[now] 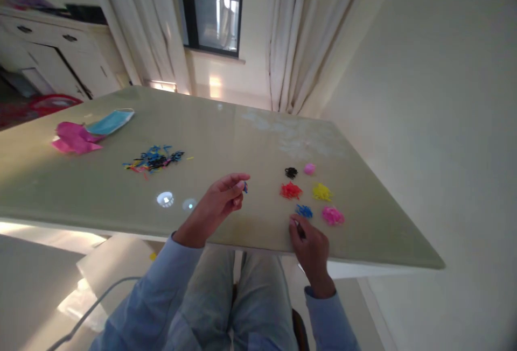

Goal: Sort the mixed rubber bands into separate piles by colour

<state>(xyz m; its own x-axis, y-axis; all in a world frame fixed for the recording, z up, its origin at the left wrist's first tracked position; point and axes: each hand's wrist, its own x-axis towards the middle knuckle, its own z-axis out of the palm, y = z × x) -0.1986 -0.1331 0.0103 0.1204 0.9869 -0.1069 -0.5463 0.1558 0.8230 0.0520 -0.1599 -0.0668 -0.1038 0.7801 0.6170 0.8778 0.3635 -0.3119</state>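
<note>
My left hand is raised over the table, thumb and forefinger pinching a few small dark blue bands that look like rubber bands. My right hand is at the front edge, its fingers pinched together just below the blue pile; whatever they hold is too small to make out. Around that pile are a red pile, a black pile, a yellow pile and a pink pile. A light pink clump is behind them. Left of my left hand spreads a mixed-colour heap of similar bands.
A blue face mask and a crumpled pink sheet lie at the table's left. The glossy table ends near my lap. A wall rises on the right, and a white cabinet stands behind at left.
</note>
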